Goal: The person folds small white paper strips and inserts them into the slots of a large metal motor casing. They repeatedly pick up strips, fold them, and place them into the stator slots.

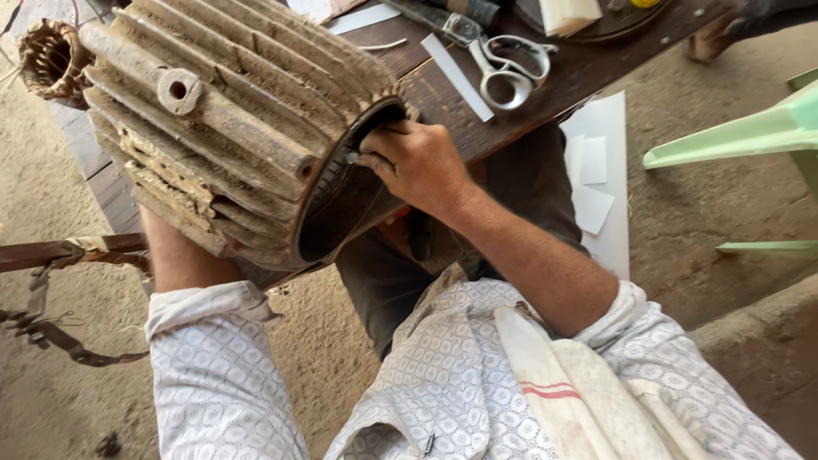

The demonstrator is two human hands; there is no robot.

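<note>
The ribbed motor housing [230,119] fills the upper left of the frame, resting on the wooden table [588,68]. The right hand [417,166] is curled on its open rim, fingers reaching inside. The left hand is hidden behind the housing, so its grip I cannot tell. The housing looks heavy and stiff; the rim and fins should give good hold.

Scissors [509,68] on wooden table [596,64]; white paper sheets [601,183] (ground).
</note>
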